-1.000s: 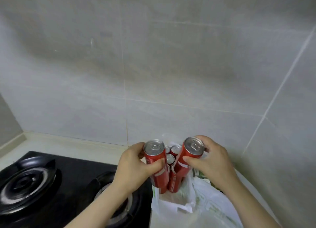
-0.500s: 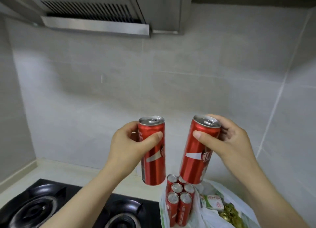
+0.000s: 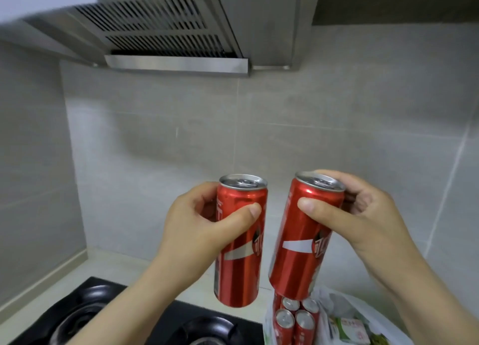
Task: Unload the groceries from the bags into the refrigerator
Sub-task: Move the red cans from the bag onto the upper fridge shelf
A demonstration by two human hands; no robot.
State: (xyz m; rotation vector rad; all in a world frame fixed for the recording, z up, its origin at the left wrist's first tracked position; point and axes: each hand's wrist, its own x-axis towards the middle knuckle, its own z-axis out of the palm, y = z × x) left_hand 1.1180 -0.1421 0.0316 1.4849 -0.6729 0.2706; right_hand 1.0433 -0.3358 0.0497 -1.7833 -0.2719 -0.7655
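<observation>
My left hand (image 3: 197,228) grips a tall red soda can (image 3: 239,261), held upright in the air over the stove's right edge. My right hand (image 3: 352,215) grips a second red soda can (image 3: 300,256) near its top, tilted slightly with its base to the left. Below the right can, a white plastic grocery bag (image 3: 334,300) stands open on the counter with several more red cans (image 3: 293,321) upright inside it. A white and green carton (image 3: 350,329) lies in the bag to the right of the cans. No refrigerator is in view.
A black gas stove (image 3: 145,318) with two burners fills the lower left. A steel range hood (image 3: 166,33) hangs overhead at the top. Grey tiled walls close in behind and at the right corner. A pale counter strip (image 3: 124,264) runs behind the stove.
Both hands have lifted their cans up out of the bag and apart. The view has tilted upward, bringing the range hood fully into sight.
</observation>
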